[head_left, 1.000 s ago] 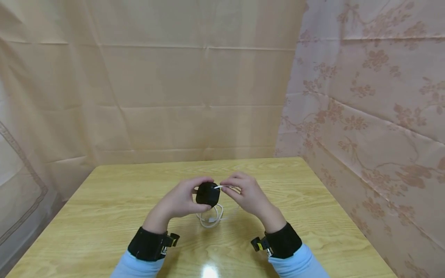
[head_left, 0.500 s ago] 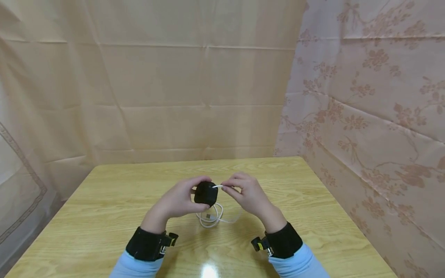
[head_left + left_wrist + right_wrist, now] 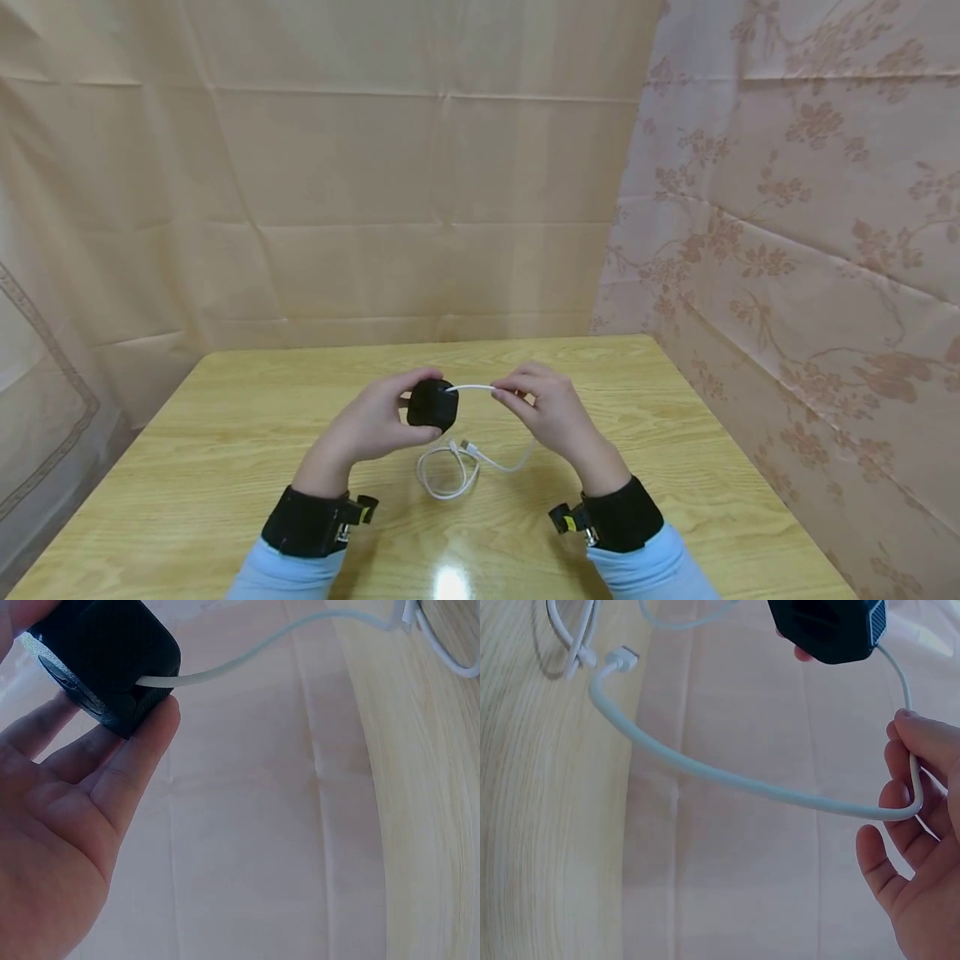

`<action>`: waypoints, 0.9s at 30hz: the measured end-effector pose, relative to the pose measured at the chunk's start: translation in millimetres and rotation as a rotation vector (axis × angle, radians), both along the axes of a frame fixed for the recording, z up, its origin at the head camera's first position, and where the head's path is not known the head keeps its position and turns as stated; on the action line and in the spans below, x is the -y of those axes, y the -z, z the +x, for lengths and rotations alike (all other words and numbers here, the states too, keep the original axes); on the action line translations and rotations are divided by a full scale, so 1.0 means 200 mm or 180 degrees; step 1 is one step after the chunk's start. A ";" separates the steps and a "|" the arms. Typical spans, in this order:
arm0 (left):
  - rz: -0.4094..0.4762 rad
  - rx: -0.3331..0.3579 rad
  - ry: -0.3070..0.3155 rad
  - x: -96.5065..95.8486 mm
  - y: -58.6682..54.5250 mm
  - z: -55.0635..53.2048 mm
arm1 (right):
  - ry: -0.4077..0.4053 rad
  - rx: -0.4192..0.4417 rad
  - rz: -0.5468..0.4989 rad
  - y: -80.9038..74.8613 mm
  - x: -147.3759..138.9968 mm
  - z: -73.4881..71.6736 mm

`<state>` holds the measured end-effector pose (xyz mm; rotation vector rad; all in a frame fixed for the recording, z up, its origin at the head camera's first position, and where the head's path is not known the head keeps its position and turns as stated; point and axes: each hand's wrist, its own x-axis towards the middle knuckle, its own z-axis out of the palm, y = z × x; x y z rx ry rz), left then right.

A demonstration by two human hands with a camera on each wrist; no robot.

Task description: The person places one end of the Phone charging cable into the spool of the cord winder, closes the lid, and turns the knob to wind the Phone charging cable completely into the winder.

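My left hand [image 3: 381, 421] grips a small black rounded-square block [image 3: 432, 410] above the table, thumb and fingers on opposite edges. In the left wrist view, a thin white cable [image 3: 214, 673] comes out near one corner of the block [image 3: 112, 660]. To the right, my right hand [image 3: 551, 414] pinches a stretch of white cable [image 3: 472, 386] between thumb and fingertips. From there the cable [image 3: 727, 778] bends back and droops toward the tabletop. A USB plug [image 3: 468, 447] lies beside a loose cable coil [image 3: 442, 497], below and between my hands.
The light wood table [image 3: 247, 450] reaches back to a beige curtain [image 3: 337, 208]. A floral curtain [image 3: 787, 250] hangs along the right side. Each wrist wears a black strap with a small camera mount.
My left hand has shifted left and slightly up with the block, my right hand slightly right. More white cable shows between them. The coil and plug on the table have shifted, the plug moving right.
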<state>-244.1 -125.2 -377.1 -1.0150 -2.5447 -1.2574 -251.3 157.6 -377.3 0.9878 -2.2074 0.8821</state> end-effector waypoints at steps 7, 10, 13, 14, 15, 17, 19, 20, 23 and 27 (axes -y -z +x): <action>0.0002 -0.0051 -0.0038 0.03 0.00 -0.01 | 0.0103 -0.0011 0.0031 -0.01 -0.05 -0.01; 0.0003 -0.0020 -0.0110 0.05 0.00 -0.01 | 0.0123 0.0009 0.0025 -0.02 -0.07 -0.01; 0.0012 -0.0018 -0.0147 0.07 0.00 -0.02 | 0.0139 0.0054 0.0020 -0.02 -0.09 -0.01; 0.0020 -0.0009 -0.0158 0.08 0.00 -0.02 | 0.0156 0.0075 0.0017 -0.02 -0.10 -0.02; 0.0029 0.0000 -0.0180 0.09 0.00 -0.02 | 0.0184 0.0093 0.0013 -0.02 -0.11 -0.02; 0.0054 0.0029 -0.0216 0.10 0.00 -0.02 | 0.0228 0.0123 -0.0014 -0.02 -0.13 -0.02; 0.0076 0.0055 -0.0270 0.12 0.00 -0.02 | 0.0286 0.0149 -0.0041 -0.02 -0.15 -0.03; 0.0082 0.0065 -0.0318 0.13 0.00 -0.02 | 0.0334 0.0144 -0.0058 -0.02 -0.15 -0.03; 0.0134 0.0097 -0.0449 0.15 -0.01 -0.02 | 0.0420 0.0195 -0.0117 -0.02 -0.17 -0.04; 0.0187 0.0151 -0.0538 0.16 -0.01 -0.02 | 0.0464 0.0288 -0.0166 -0.02 -0.19 -0.05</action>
